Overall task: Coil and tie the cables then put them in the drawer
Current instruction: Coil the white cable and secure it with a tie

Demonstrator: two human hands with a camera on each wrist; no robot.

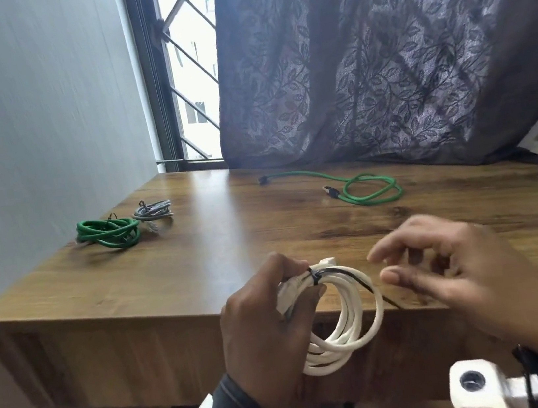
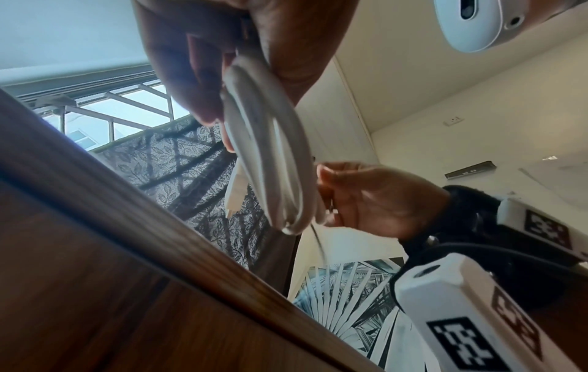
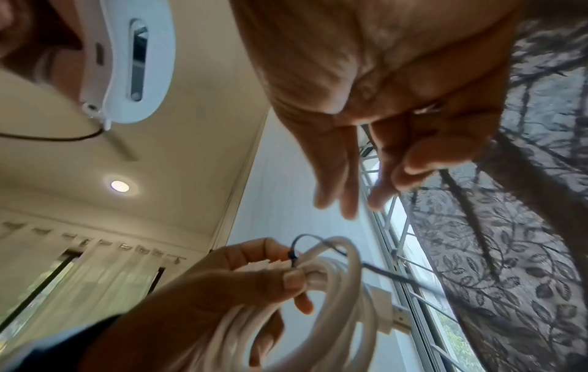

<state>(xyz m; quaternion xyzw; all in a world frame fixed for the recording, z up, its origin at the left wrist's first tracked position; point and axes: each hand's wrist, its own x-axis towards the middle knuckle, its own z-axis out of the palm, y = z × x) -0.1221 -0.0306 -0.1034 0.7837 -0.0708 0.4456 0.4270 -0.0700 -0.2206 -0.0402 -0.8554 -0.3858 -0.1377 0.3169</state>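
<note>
Now we see left hand (image 1: 262, 312) gripping white coiled cable (image 1: 345, 317), black zip tie (image 1: 316, 278) around it, at desk (image 1: 198, 248) front edge. Right hand (image 1: 459, 267) beside coil, fingers loosely spread, holding nothing. Loose green cable (image 1: 362, 187), two tied coils farther back.

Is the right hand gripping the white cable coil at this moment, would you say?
No, the right hand hovers beside the white cable coil with loosely spread fingers, touching nothing, while the left hand alone holds it.
</note>
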